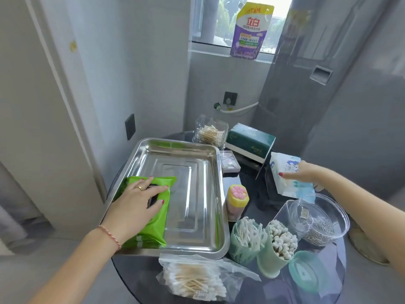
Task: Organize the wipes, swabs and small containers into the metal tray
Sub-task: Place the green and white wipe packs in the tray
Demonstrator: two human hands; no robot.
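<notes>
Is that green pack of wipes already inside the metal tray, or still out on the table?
Inside. The green wipes pack lies flat in the metal tray's near-left corner, with the left hand resting on top.

Shiny metal tray (pixel 203 172) flat on the worktop, green wipes pack (pixel 153 227) lying in its left part, white-blue wipes pack (pixel 285 187) tilted at right, two green swab cups (pixel 260 249) upright beside the tray, bagged swabs (pixel 195 279) in front

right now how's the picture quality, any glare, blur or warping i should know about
Head view: wide-angle warping bows the walls and door frame outward; daylight blows out the window behind the detergent pouch; the metal tray shows soft reflections but stays readable; the swab bag near the bottom edge looks slightly soft.
</notes>
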